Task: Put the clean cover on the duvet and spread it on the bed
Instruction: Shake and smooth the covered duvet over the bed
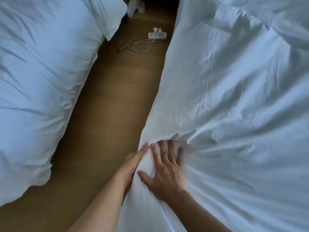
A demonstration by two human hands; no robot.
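Observation:
A white covered duvet (234, 97) lies spread over the bed on the right and hangs over its left edge. My right hand (165, 171) lies flat on top of it near that edge, fingers straight and spread, pressing the fabric where creases fan out. My left hand (133, 163) presses against the hanging side of the duvet from the aisle, fingers straight and pointing up along the edge. Neither hand grips the cloth.
A second bed with white bedding (41, 81) fills the left. Between the beds runs a narrow strip of brown floor (108, 106). A white power strip (157, 36) with plugs and a coiled cable (135, 46) lies on the floor at the far end.

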